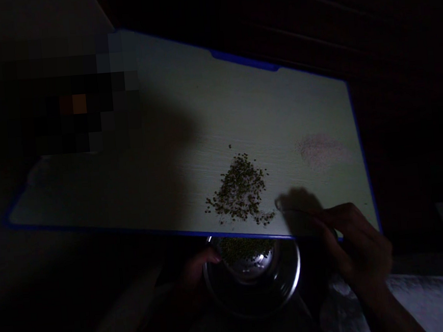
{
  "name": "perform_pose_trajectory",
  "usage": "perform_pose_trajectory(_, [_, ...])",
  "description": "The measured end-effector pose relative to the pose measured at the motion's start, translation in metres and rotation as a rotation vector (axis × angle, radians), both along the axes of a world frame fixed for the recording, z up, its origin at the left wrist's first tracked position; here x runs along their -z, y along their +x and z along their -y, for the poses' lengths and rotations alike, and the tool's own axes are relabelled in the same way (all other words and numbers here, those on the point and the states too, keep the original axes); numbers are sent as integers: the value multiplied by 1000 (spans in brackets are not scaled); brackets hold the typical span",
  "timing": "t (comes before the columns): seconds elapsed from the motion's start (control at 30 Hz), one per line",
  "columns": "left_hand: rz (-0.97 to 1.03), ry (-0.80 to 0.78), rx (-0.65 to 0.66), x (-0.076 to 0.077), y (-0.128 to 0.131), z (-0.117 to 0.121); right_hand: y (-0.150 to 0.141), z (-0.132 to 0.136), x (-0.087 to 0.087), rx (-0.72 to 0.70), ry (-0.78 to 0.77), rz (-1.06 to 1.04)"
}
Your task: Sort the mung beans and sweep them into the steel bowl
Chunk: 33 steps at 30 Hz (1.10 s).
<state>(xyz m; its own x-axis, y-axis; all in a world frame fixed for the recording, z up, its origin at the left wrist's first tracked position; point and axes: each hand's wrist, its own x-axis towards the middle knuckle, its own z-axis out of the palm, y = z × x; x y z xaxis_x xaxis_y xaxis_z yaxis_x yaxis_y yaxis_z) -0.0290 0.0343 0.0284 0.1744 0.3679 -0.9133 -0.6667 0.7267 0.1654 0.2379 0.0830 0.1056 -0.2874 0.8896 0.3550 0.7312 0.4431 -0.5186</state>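
Dim feed, most of my view is dark. White cutting board [240, 113] w/ blue rim sits tilted across the frame, its near edge just over a steel bowl [288, 283]. Small greenish-brown seeds [241, 190] lie in a loose heap on the board, lower middle, close to the near edge, a few strays around it. More seeds [243, 248] sit in the bowl, a thick layer at its far side, partly cut off by the board edge. So approx status: some in bowl, a good heap on board, neither hand touching that heap.

R hand [356, 242] comes in from btm right, over the board's near edge, right of the heap and apart from it; its shadow falls on the board just beside the heap. Its fingers [326, 224] look loosely curved, slightly spread, but in this light I can't tell if they pinch anything thin. L hand [199, 272] is at the bowl's left rim, fingers [212, 256] against the steel; can't tell if gripping or just touching. Pale pinkish smudge [322, 152] on board, far right, no seeds on it. Pale cloth [427, 298] lies btm right under R arm.
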Motion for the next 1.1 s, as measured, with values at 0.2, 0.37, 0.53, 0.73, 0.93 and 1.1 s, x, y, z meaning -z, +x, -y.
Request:
perform_pose_trajectory(0.2, [-13, -4, 9, 13, -3, 5, -10, 3, 4, -41, -29, 3])
perform_pose_trajectory(0.37, [-35, -7, 7, 10, -3, 4, -3, -15, 12, 110, 26, 34])
perform_pose_trajectory(0.53, [-4, 4, -1, 14, -1, 4, 7, -32, 9, 152, 102, 21])
perform_pose_trajectory(0.73, [-22, 54, 20, 19, -5, 11, -12, -36, 4, -91, 29, -3])
perform_pose_trajectory(0.93, [-27, 60, 19, 16, -3, 11, -10, -30, 6, -237, -25, -11])
perform_pose_trajectory(1.1, [-109, -8, 52, 18, -1, 12, 3, -10, 6, -273, -36, -36])
